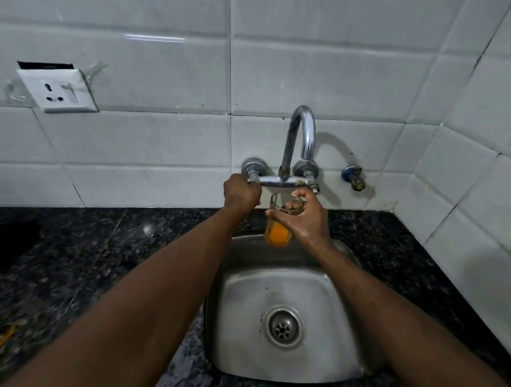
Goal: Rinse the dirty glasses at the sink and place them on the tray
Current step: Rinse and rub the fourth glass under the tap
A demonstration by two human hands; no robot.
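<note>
My right hand [304, 221] grips a clear glass [279, 233] with orange liquid in its bottom. It holds the glass upright just under the chrome tap [301, 137], above the back rim of the steel sink [286, 365]. My left hand [241, 193] is closed around the tap's left handle, which it mostly hides. No water stream is visible. The tray is out of view.
The tap's right handle stub [314, 188] sits bare beside my right thumb. A small blue-capped valve [354, 178] sticks out of the tiled wall to the right. Dark granite counter [81, 259] surrounds the sink. A wall socket [57, 91] hangs upper left. The drain [284, 327] is uncovered.
</note>
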